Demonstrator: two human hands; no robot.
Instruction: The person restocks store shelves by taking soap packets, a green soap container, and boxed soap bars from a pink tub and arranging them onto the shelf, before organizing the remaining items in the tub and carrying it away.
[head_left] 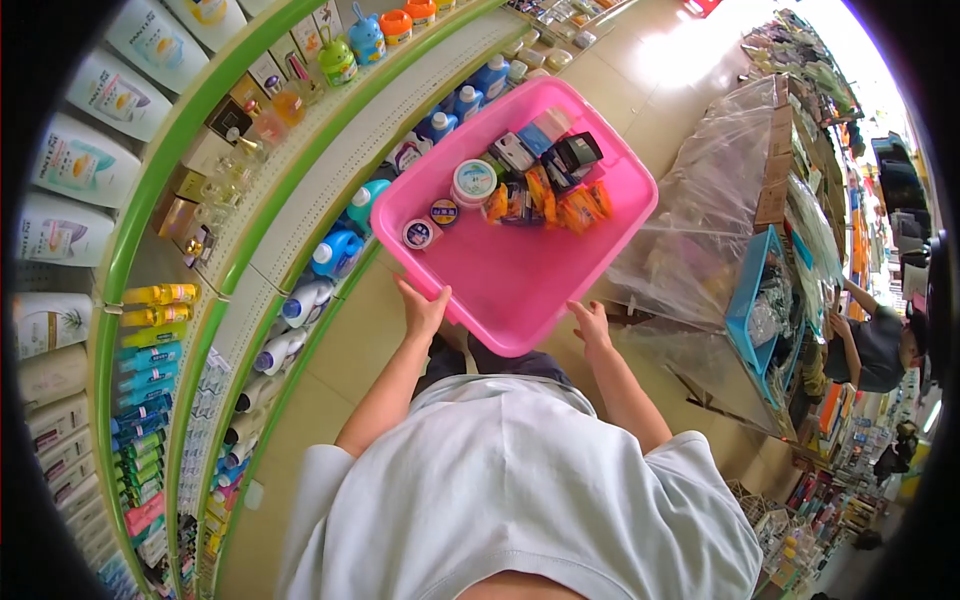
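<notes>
A pink plastic basin (480, 290) is held out in front of my body. My left hand (421, 308) grips its near left edge, thumb at the rim. On the near right side, my right hand (592, 324) has its fingers on the rim, partly hidden by the basin wall. Inside lie a round white tub (474, 183), two small round containers, one a white jar (420, 234), orange packets (580, 208), a dark box (575, 158) and other small boxes. The front part of the basin floor is bare.
Curved green-edged shelves (215, 290) on my left hold shampoo bottles (85, 160), perfume bottles and detergent bottles (337, 253). To the right are a plastic-covered stand (700, 190) and a blue crate (750, 300). Another person (870, 345) is at the far right.
</notes>
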